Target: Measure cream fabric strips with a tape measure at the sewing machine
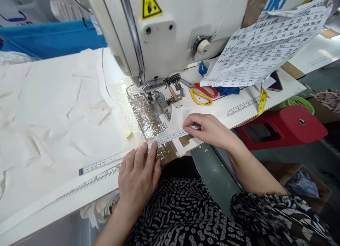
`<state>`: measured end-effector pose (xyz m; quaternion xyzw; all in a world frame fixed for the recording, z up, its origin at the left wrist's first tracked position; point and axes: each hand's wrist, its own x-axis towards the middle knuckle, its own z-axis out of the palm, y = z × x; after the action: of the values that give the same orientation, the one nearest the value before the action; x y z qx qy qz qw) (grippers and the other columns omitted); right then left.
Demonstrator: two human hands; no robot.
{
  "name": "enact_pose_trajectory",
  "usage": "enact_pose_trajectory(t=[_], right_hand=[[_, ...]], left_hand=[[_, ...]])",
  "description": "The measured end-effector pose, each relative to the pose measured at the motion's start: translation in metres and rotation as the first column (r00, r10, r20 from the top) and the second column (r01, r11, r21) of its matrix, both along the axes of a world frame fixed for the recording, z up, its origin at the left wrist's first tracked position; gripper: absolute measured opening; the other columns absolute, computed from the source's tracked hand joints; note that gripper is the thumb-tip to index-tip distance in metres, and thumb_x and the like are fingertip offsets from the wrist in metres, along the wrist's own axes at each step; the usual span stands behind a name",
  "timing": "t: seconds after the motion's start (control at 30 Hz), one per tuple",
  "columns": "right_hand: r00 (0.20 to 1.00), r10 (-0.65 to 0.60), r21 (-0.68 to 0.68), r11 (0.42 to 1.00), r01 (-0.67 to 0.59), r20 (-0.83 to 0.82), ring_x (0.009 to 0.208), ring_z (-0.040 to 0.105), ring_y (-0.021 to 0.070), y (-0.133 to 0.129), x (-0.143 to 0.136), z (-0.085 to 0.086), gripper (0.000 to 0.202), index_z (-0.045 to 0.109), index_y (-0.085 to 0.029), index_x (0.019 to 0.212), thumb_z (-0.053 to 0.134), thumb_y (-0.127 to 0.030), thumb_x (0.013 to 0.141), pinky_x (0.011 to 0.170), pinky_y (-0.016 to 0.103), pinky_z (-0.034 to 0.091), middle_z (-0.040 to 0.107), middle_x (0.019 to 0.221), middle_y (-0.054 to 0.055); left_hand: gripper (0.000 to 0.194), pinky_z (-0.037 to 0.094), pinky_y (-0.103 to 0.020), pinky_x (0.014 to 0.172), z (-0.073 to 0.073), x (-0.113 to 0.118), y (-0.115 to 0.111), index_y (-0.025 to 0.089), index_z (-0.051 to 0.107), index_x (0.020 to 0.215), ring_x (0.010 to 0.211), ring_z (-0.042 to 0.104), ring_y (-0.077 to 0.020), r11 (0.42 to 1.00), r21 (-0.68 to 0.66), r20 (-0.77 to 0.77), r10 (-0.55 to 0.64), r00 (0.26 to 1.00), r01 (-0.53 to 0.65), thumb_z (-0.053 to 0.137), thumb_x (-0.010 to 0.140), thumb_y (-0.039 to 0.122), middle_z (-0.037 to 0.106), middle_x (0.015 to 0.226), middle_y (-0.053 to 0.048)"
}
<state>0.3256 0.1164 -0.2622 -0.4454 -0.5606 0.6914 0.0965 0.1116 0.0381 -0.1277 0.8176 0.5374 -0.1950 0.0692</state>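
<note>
A white measuring tape stretches across cream fabric at the table's front edge, its dark-tipped end lying to the left. My left hand rests palm down on the tape and fabric, fingers extended. To the right, beside the machine's presser foot, my right hand pinches the tape between thumb and fingers, over a pale piece of cloth. The sewing machine stands just beyond both hands. A printed ruler scale runs along the front edge, partly under the fabric.
Scissors with red and yellow handles lie right of the needle area. A handwritten sheet hangs off the machine. Beneath it are a phone and a yellow tape. A red stool stands at the right.
</note>
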Motion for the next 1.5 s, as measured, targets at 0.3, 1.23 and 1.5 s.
enact_pose_trajectory(t=[0.3, 1.23, 1.5], right_hand=[[1.000, -0.014, 0.023, 1.000, 0.014, 0.006, 0.072, 0.054, 0.0165, -0.002, -0.002, 0.000, 0.014, 0.060, -0.020, 0.080, 0.053, -0.029, 0.088, 0.066, 0.029, 0.037, 0.065, 0.083, 0.001], [0.993, -0.096, 0.164, 0.983, 0.085, 0.062, 0.075, 0.056, 0.0163, -0.018, -0.007, -0.006, 0.008, 0.058, -0.021, 0.081, 0.052, -0.021, 0.086, 0.065, 0.028, 0.039, 0.065, 0.087, 0.000], [0.993, -0.096, 0.176, 0.981, 0.083, 0.069, 0.076, 0.057, 0.0166, -0.019, -0.006, -0.007, 0.009, 0.058, -0.021, 0.081, 0.052, -0.021, 0.086, 0.066, 0.028, 0.040, 0.066, 0.087, 0.000]], left_hand=[[0.041, 0.045, -0.041, 0.089, 0.000, 0.000, 0.000, 0.011, 0.056, 0.134, 0.101, 0.054, -0.0302, 1.000, 0.004, -0.006, 0.002, 1.000, -0.002, 0.055, 0.096, 0.023, 0.061, 0.119, -0.016], [0.038, 0.042, -0.041, 0.089, -0.001, 0.001, -0.001, 0.010, 0.060, 0.132, 0.100, 0.054, -0.0305, 1.000, 0.011, -0.012, 0.013, 1.000, -0.013, 0.054, 0.097, 0.023, 0.061, 0.119, -0.015], [0.037, 0.043, -0.041, 0.089, -0.001, 0.001, 0.000, 0.010, 0.061, 0.131, 0.100, 0.054, -0.0308, 1.000, 0.010, -0.009, 0.014, 1.000, -0.014, 0.054, 0.096, 0.023, 0.061, 0.118, -0.015]])
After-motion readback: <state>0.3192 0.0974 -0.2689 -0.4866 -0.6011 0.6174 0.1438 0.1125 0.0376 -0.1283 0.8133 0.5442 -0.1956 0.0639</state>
